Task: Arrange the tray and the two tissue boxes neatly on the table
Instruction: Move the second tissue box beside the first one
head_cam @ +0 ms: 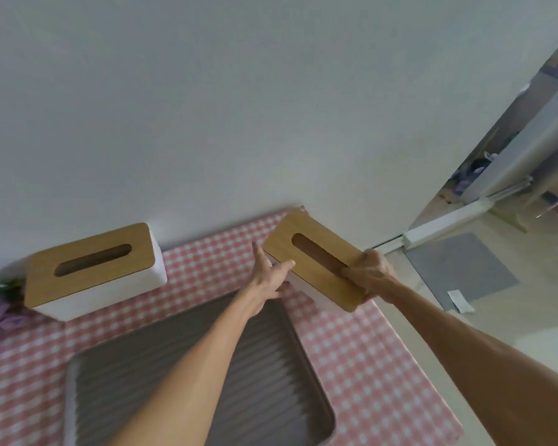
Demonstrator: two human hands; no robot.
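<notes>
Right hand (372, 272): gripped the near end of the right tissue box (316, 257).
Left hand (268, 276): open, fingers spread against that box's left side.
Left tissue box (92, 268): well left of both hands.
Tray (161, 365): beneath the forearms.

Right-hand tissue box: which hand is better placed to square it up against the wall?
Probably the right hand: its grip wraps the near end of the angled tissue box, thumb across the wooden lid. The left hand lies open, fingers only touching its side.
</notes>
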